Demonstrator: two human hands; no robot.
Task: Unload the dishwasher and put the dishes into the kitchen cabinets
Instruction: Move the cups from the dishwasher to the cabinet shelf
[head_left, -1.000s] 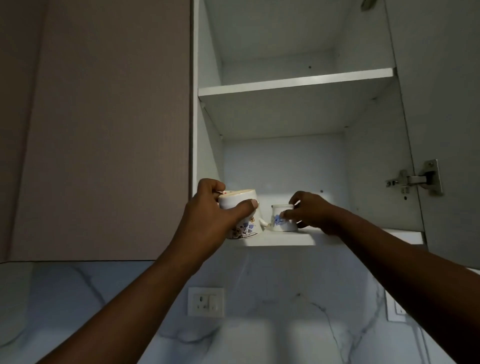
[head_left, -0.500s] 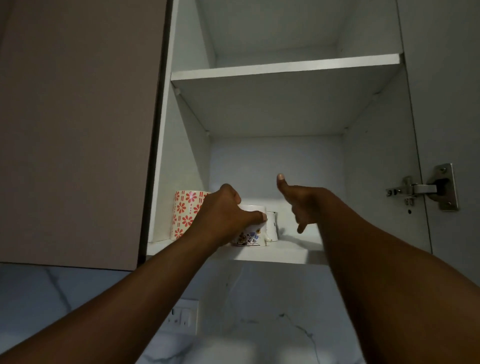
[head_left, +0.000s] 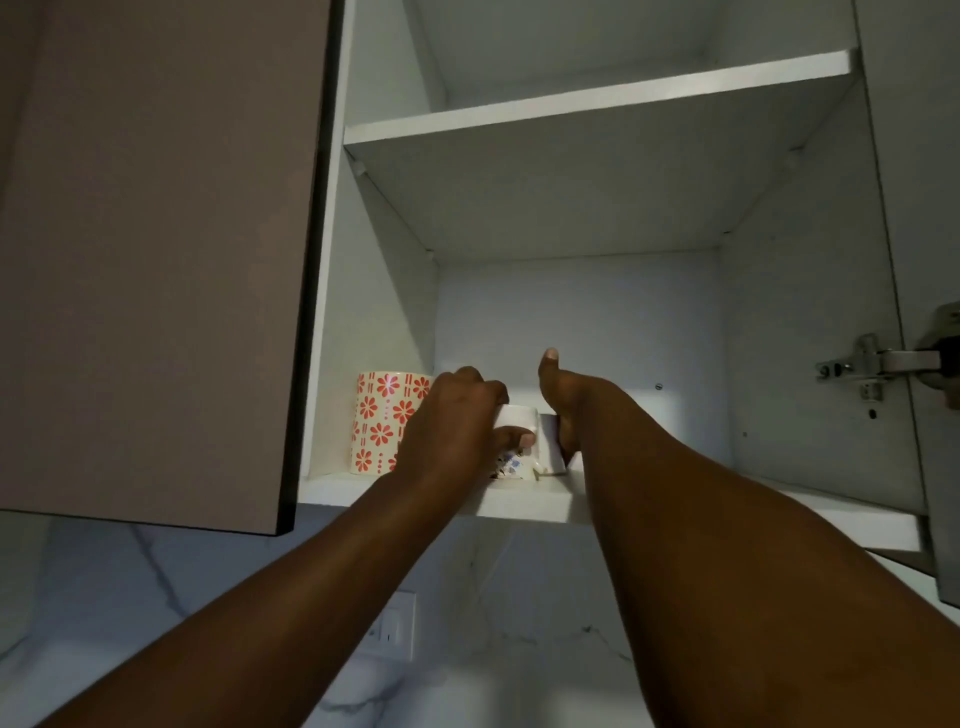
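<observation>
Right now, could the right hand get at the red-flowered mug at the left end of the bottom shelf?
Probably not directly. The red-flowered mug stands at the far left, and the left hand, gripping the white mug, lies between it and the right hand. The small cup stands in that path too.

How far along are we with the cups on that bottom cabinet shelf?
Done: the red-flowered white mug stands at the left of the white bottom shelf. In hand: the left hand grips the white cup with blue flowers on the shelf; the right hand touches the small white cup beside it, thumb up. Left: letting both go. The dishwasher is out of view.
</observation>
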